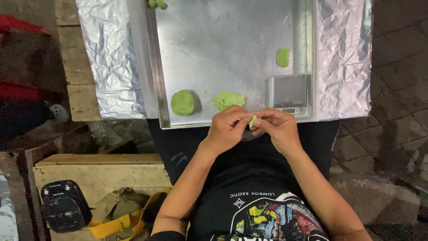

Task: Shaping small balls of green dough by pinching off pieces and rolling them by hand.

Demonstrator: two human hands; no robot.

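Pinching a small piece of green dough (253, 120) between the fingers (240, 119) of both hands, I work just at the near rim of the metal tray (223, 44). My left hand (226, 129) and right hand (276, 129) meet over that rim, fingertips pressed together on the bit, which stands roughly upright between them; neither hand is nearer, since both hold it.

Just beyond my fingers, inside the tray, lies a flattened, ragged green dough patch (228, 99), and to its left a rounder green dough disc (183, 102), the two close but apart. To the right of the patch, in the tray's near right corner, sits a small metal box (287, 91). Farther up the tray's right side rests another small green dough piece (282, 57), and at the tray's far edge a few green bits (157, 4) show, cut off by the frame.

Most of the tray's middle is bare metal. Crumpled foil (343, 53) covers the surface on either side of the tray. Left of my lap, below the tray, stand a wooden crate (102, 172) and a black device (62, 205).
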